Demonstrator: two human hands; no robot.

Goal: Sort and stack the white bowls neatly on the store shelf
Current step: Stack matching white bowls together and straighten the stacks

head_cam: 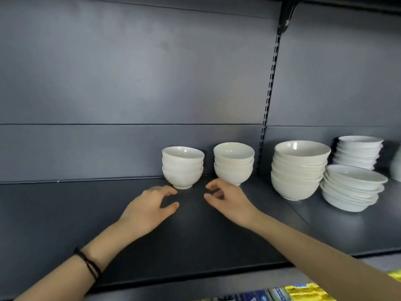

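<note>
Shelf: dark grey metal store deck, with a matching back panel and a slotted upright dividing two bays.

Left small-bowl stack: white footed bowls, nested upright, standing at the rear of the left bay near the back panel.

Right small-bowl stack: same kind, just beside the first with a narrow gap between them, close to the upright.

Large-bowl stack: wider white bowls, nested, in the right bay.

Front shallow-bowl stack: white, leaning slightly, just right of the large bowls.

Rear shallow-bowl stack: white, behind the front one.

Left hand: low over the deck, fingers loosely curled, thumb apart from them, holding nothing. Its fingertips lie just in front of the foot of the left small-bowl stack; whether they touch cannot be told. A dark cord band circles the wrist.

Right hand: likewise loosely curled and holding nothing, in front of the right small-bowl stack, fingertips pointing toward the gap between the two small stacks.

Yellow and blue packaged goods: on a level below, bottom right.
</note>
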